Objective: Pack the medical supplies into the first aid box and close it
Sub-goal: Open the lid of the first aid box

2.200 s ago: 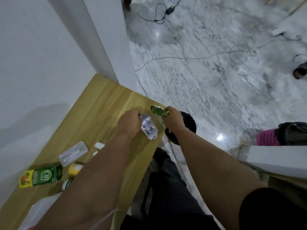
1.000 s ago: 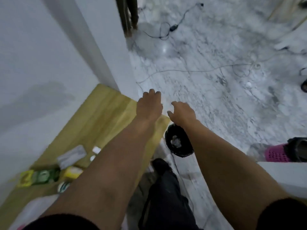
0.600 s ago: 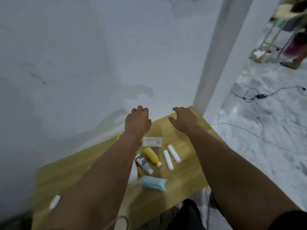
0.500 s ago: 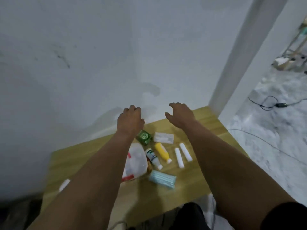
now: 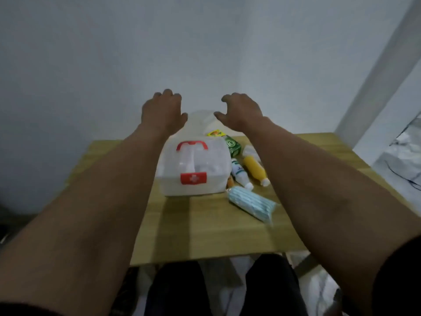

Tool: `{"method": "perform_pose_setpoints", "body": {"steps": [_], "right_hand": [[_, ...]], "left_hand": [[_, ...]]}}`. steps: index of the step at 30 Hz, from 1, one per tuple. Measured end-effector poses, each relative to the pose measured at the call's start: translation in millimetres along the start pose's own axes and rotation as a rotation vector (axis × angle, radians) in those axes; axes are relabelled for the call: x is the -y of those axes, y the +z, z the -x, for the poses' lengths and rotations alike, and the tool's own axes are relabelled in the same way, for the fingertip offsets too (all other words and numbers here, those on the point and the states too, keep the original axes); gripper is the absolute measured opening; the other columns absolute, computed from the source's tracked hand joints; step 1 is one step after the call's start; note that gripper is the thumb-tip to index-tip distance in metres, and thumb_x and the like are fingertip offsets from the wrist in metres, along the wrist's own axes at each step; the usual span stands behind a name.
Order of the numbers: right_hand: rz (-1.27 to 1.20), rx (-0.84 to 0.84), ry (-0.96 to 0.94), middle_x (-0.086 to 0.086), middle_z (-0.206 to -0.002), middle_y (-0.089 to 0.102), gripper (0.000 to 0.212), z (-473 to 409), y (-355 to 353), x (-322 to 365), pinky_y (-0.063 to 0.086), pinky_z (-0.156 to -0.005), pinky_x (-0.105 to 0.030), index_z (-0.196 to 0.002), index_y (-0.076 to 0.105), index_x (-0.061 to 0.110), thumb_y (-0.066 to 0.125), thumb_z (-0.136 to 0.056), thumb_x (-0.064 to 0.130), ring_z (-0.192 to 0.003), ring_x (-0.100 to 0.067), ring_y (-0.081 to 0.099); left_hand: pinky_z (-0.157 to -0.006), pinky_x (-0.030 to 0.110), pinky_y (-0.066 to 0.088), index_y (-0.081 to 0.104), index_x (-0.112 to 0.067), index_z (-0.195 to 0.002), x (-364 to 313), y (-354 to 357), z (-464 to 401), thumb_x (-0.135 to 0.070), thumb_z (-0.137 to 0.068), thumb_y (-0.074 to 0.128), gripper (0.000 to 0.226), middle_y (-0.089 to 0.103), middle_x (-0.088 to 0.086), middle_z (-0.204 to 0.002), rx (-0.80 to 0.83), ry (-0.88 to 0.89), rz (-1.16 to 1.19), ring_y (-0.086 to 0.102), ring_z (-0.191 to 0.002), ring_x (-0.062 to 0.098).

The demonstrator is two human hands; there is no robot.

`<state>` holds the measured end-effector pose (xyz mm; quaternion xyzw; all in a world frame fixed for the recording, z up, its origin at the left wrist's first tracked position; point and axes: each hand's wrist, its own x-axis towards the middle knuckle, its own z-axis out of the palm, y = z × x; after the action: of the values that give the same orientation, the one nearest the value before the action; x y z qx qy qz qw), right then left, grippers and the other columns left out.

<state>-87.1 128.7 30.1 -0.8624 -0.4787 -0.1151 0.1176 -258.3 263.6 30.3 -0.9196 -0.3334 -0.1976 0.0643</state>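
Both hands empty, left hand (image 5: 163, 111) and right hand (image 5: 240, 110) loosely curled above first aid box (image 5: 193, 172) | lid looks shut | unlatch first, steady the base.

Wooden table (image 5: 205, 229), white wall (image 5: 114, 53)

Dim, flat, bluish light with soft motion blur throughout; faint shadows fall toward six o'clock on the table (image 5: 205, 229), and wide-angle distortion bends the wall edge at two o'clock.
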Motion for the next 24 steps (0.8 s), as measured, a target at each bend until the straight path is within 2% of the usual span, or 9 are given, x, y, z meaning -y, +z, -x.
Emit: {"method": "perform_pose_setpoints", "body": {"steps": [4, 9, 13, 17, 21, 23, 24], "right_hand": [[0.015, -0.014, -0.044, -0.013, -0.138, 0.061, 0.059, 55, -20, 19, 0.048, -0.102, -0.044, -0.137, 0.060, 0.010, 0.058, -0.097, 0.053, -0.131, -0.032, 0.053], [-0.007, -0.033, -0.082, -0.009, -0.135, 0.064, 0.060, 110, -33, 40, 0.050, -0.100, -0.042, -0.135, 0.063, 0.011, 0.057, -0.096, 0.056, -0.125, -0.029, 0.058], [-0.028, -0.040, -0.100, -0.007, -0.135, 0.066, 0.062, 130, -37, 52, 0.051, -0.099, -0.041, -0.136, 0.064, 0.013, 0.058, -0.095, 0.058, -0.123, -0.028, 0.061], [-0.034, -0.003, -0.143, -0.006, -0.139, 0.064, 0.064, 135, -30, 63, 0.048, -0.103, -0.041, -0.142, 0.059, 0.014, 0.059, -0.095, 0.058, -0.128, -0.027, 0.057], [-0.062, 0.077, -0.175, -0.006, -0.145, 0.056, 0.076, 133, -3, 63, 0.048, -0.104, -0.043, -0.150, 0.048, 0.024, 0.069, -0.086, 0.060, -0.131, -0.027, 0.054], [-0.044, 0.132, -0.200, -0.007, -0.151, 0.048, 0.094, 133, 21, 60, 0.046, -0.107, -0.049, -0.156, 0.038, 0.029, 0.075, -0.078, 0.064, -0.138, -0.030, 0.047], [-0.008, 0.157, -0.216, -0.008, -0.157, 0.041, 0.102, 134, 34, 58, 0.043, -0.111, -0.053, -0.159, 0.031, 0.031, 0.078, -0.075, 0.064, -0.145, -0.031, 0.039]], "left_hand": [[-0.092, 0.047, 0.051, 0.065, -0.008, -0.132, -5, -26, 54, -0.046, -0.098, 0.061, 0.051, 0.063, 0.015, -0.129, 0.011, -0.048, -0.001, 0.061, -0.120, 0.037], [-0.081, 0.042, 0.051, 0.071, -0.009, -0.120, -5, -55, 105, -0.045, -0.097, 0.061, 0.045, 0.072, 0.014, -0.115, -0.033, -0.064, -0.027, 0.067, -0.106, 0.036], [-0.077, 0.038, 0.047, 0.072, -0.010, -0.119, -4, -68, 131, -0.046, -0.097, 0.062, 0.043, 0.072, 0.012, -0.113, -0.032, -0.064, -0.020, 0.067, -0.104, 0.034], [-0.085, 0.039, 0.050, 0.068, -0.012, -0.131, 2, -64, 146, -0.047, -0.097, 0.063, 0.049, 0.070, 0.011, -0.125, -0.018, -0.086, 0.069, 0.065, -0.115, 0.033], [-0.105, 0.045, 0.045, 0.046, -0.013, -0.155, 8, -36, 155, -0.040, -0.095, 0.066, 0.069, 0.051, 0.013, -0.153, 0.086, -0.147, 0.267, 0.050, -0.138, 0.033], [-0.104, 0.043, 0.045, 0.040, -0.013, -0.157, 12, -16, 158, -0.030, -0.092, 0.068, 0.072, 0.048, 0.013, -0.155, 0.151, -0.151, 0.430, 0.048, -0.140, 0.032], [-0.098, 0.040, 0.047, 0.043, -0.015, -0.154, 13, -6, 162, -0.025, -0.091, 0.069, 0.068, 0.052, 0.011, -0.150, 0.167, -0.138, 0.528, 0.051, -0.134, 0.030]]}}
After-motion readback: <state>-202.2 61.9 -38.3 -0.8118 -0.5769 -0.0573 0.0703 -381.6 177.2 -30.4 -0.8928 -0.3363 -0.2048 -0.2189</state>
